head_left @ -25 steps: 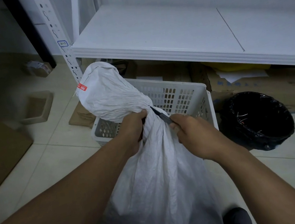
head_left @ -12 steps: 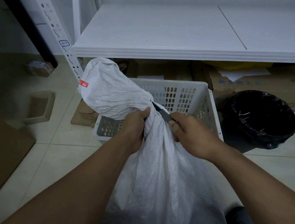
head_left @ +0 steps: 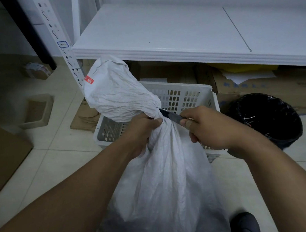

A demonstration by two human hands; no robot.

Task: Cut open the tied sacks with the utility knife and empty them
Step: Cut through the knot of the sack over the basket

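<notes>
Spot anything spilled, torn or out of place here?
Nothing spilled or torn. The white sack looks intact, left hand gripping its neck, right hand holding the utility knife at the tie. Only cardboard and papers lie untidily under the shelf.

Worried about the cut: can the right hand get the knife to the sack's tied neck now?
Likely yes: the right hand holds the knife with its tip at the neck of the sack; nothing lies between, though the left hand grips close by.

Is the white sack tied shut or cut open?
Shut: the sack is bunched tight at its neck; left hand grips it, right hand holds the knife there.
</notes>
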